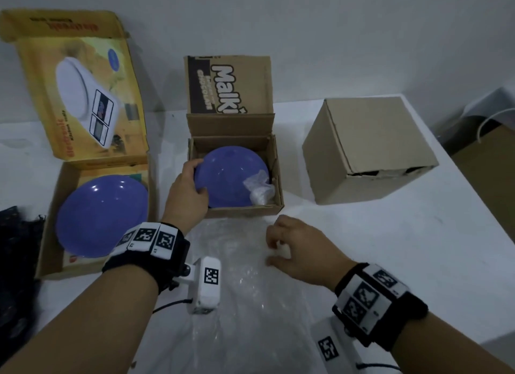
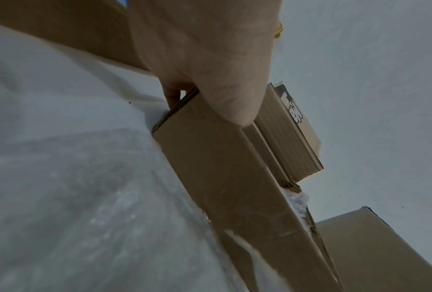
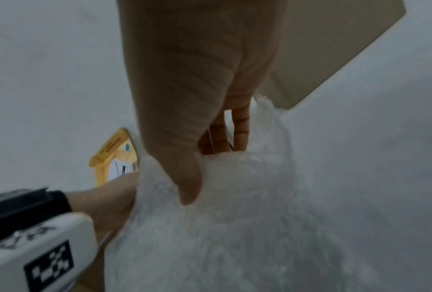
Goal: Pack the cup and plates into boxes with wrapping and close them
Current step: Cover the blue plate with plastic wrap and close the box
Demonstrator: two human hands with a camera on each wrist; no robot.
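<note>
Plates number two, one per open box, left hand gripping the middle plate at the box wall, right hand pinching bubble wrap.

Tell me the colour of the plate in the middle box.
Purple-blue plate; clearest in the head view.

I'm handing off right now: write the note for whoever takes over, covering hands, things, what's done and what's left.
Left hand: grips the rim of the blue plate in the middle box, lid up.
Right hand: pinches the bubble wrap sheet lying on the table.
Second blue plate sits unwrapped in the open yellow box. A wrapped bundle lies beside the middle plate; contents unclear. Plain box on the right looks closed.
Left: wrap both plates, close both open boxes.
</note>
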